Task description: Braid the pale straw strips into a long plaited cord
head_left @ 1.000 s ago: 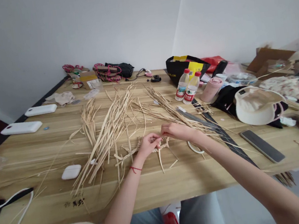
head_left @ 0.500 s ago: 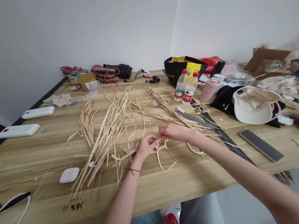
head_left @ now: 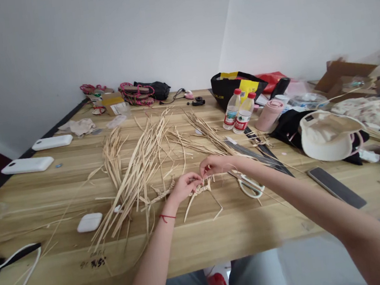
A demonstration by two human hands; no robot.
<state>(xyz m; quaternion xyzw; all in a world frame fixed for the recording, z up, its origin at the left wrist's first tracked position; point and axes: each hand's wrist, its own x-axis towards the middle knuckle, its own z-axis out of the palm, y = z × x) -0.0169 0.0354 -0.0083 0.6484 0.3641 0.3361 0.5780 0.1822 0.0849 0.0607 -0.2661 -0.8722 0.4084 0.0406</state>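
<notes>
A braided straw piece [head_left: 201,189] lies on the table with loose strip ends sticking out toward me. My left hand [head_left: 183,187] is closed on its left part, fingertips pinched together. Just above and to the right, my right hand [head_left: 213,164] pinches a thin straw strip at the upper edge of the braid, its fingertips almost touching the left ones. The exact grip point is partly covered by my fingers. Left of my left hand is another knotted straw length [head_left: 160,195]. White-handled scissors [head_left: 252,186] rest under my right forearm.
Loose straw strips [head_left: 146,155] spread across the table's middle, with more strips [head_left: 205,128] behind my right hand. A white earphone case [head_left: 89,222] sits at left. Two bottles [head_left: 242,113], a pink cup [head_left: 269,114], a cream cap [head_left: 329,136] and a phone [head_left: 336,187] stand or lie at right.
My right hand has shifted slightly left and up, toward my left fingertips. More of the scissors shows, and a strip end below the braid has swung left.
</notes>
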